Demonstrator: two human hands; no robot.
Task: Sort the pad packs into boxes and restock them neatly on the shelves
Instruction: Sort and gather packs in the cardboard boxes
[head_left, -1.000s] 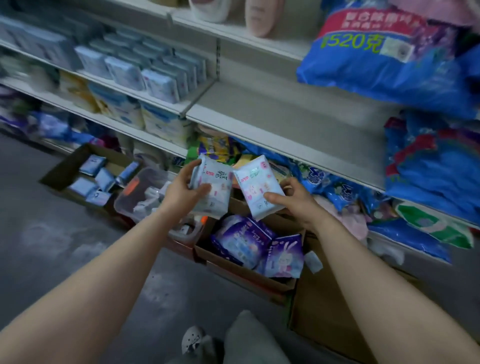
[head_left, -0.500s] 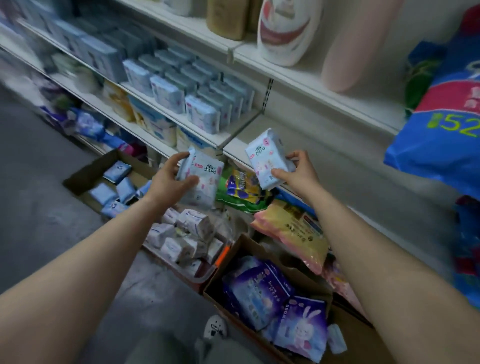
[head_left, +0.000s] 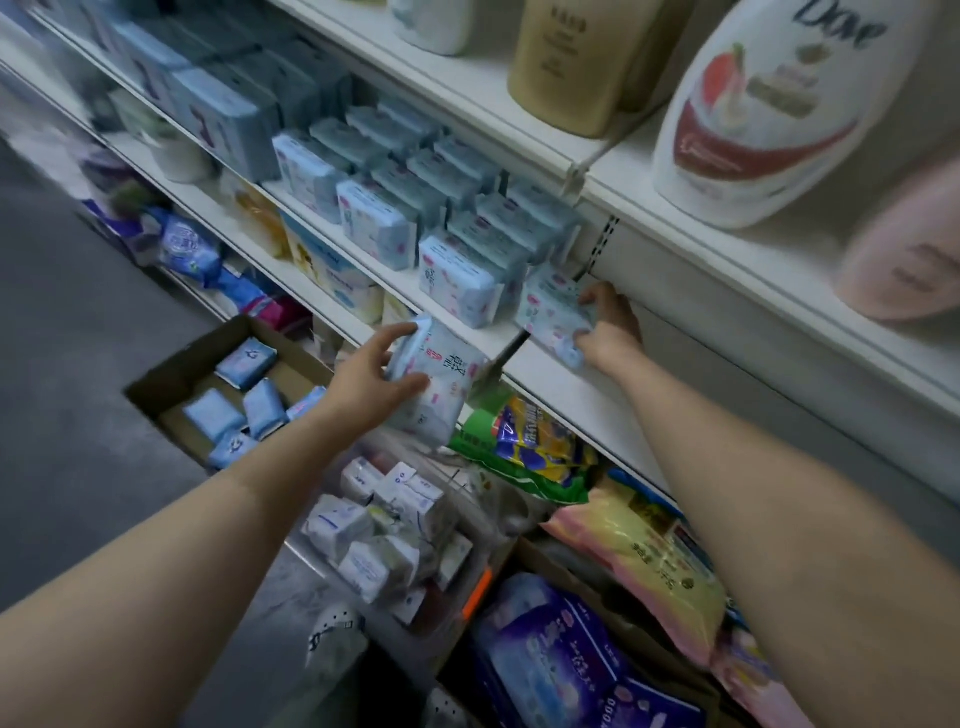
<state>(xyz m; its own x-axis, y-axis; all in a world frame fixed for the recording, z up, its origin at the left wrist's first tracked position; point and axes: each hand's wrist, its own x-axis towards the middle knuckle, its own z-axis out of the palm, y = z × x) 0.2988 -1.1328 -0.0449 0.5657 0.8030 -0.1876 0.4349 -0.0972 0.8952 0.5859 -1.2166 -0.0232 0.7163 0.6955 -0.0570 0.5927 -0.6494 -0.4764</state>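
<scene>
My right hand (head_left: 610, 327) grips a light blue pad pack (head_left: 553, 312) and holds it on the white shelf (head_left: 566, 387), right beside the rows of matching shelved packs (head_left: 457, 275). My left hand (head_left: 366, 382) holds a second pad pack (head_left: 439, 384) in the air just below and in front of the shelf edge. A cardboard box (head_left: 171, 374) on the floor at left contains several small blue packs. A clear bin (head_left: 467, 603) below my left arm holds several white packs.
Large bottles (head_left: 753, 109) stand on the upper shelf. A green and blue bag (head_left: 530, 452) and a pink and yellow bag (head_left: 644, 566) lie under the shelf. A box with purple packs (head_left: 561, 660) sits bottom centre. Grey floor (head_left: 67, 467) spreads left.
Both hands rose from above the floor boxes toward the shelf. My right hand carried its pack onto the shelf beside the row; my left hand lifted its pack near the shelf edge.
</scene>
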